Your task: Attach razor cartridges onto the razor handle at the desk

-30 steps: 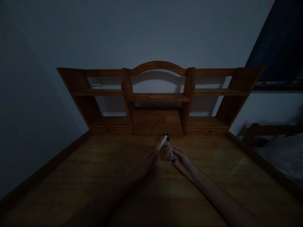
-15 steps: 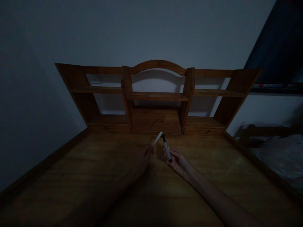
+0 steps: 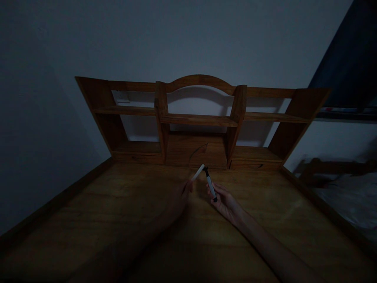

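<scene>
In the dim light my left hand [image 3: 179, 197] is closed on a slim white stick [image 3: 198, 172] with a rounded tip, which slants up to the right. My right hand [image 3: 225, 201] grips what looks like a razor [image 3: 211, 186], with a grey and black handle and a small dark head. The razor's head is at the tip of the white stick; whether they touch I cannot tell. Both hands are above the wooden desk top [image 3: 132, 196]. My left fingers are dark and partly hidden, as is the lower end of the stick.
A wooden shelf unit [image 3: 200, 120] spans the back of the desk, against a pale wall [image 3: 188, 39]. Raised wooden edges [image 3: 315, 205] run along the desk's sides. On the right are a dark window or curtain [image 3: 341, 59] and a crinkled pale covering [image 3: 350, 200].
The whole view has shifted slightly, so shelf and hands appear a little further right. Both hands keep their holds, and the razor's head stays close to the stick's tip.
</scene>
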Demonstrator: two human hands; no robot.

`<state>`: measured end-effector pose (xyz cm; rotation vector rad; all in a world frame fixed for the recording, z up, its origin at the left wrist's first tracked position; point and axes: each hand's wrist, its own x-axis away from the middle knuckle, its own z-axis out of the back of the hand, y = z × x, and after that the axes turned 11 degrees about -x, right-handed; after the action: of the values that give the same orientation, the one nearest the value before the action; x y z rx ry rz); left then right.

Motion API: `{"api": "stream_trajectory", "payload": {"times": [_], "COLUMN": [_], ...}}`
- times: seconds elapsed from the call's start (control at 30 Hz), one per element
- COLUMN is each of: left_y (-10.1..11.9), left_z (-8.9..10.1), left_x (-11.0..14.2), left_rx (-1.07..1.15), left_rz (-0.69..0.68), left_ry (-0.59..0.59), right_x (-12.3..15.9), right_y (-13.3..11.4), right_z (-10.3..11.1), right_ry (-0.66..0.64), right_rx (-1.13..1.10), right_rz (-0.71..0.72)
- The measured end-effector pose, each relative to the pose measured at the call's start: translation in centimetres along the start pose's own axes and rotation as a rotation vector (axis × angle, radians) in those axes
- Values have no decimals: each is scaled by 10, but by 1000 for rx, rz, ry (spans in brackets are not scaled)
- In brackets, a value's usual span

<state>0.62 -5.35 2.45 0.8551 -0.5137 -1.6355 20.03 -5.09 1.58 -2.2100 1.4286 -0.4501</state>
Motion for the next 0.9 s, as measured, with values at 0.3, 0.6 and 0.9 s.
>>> {"api": "stream_trajectory", "payload": {"times": [0.3,0.6,0.9], "left_y": [0,-1,-1], "left_z": [-2,-2,-3], "left_x": [0,0,1], "left_rx": [69,71,116], "left_rz": [14,18,47], "left_ry": [-29,-56,30], "right_x": [-1,-1,-3], "right_y": [0,-1,-1], "right_z": [1,0,5], "right_ry": [3,7,-5], "right_rx": [-24,-35,-14], "right_rz": [-1,-2,-9]}}
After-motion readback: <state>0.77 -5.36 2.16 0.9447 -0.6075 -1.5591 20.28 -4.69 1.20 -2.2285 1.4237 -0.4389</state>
